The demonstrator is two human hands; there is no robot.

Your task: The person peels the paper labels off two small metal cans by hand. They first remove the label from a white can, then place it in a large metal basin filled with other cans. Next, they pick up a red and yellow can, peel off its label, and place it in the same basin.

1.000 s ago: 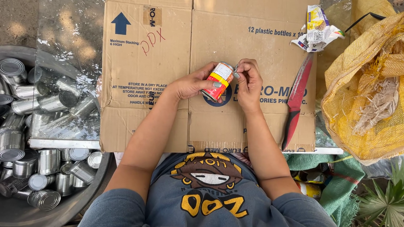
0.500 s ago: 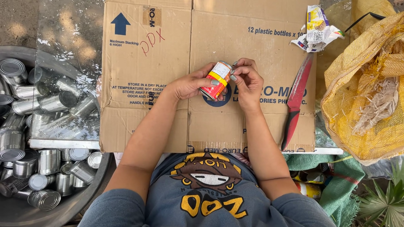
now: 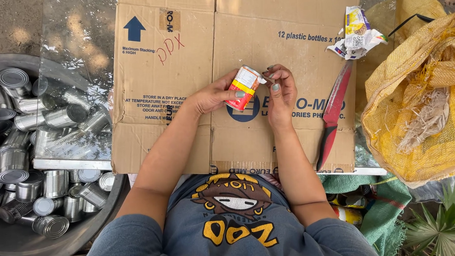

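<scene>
Holding a labelled can point(image 3: 244, 87) over the flattened cardboard point(image 3: 184, 68), my left hand point(image 3: 213, 95) grips it while my right hand point(image 3: 281, 90) pinches its label; the basin point(image 3: 18, 250) beside me holds bare cans point(image 3: 29, 152).

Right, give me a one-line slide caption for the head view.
Both hands, left hand and right hand, hold a labelled can over flattened cardboard, beside a red knife and a basin of bare cans.
</scene>
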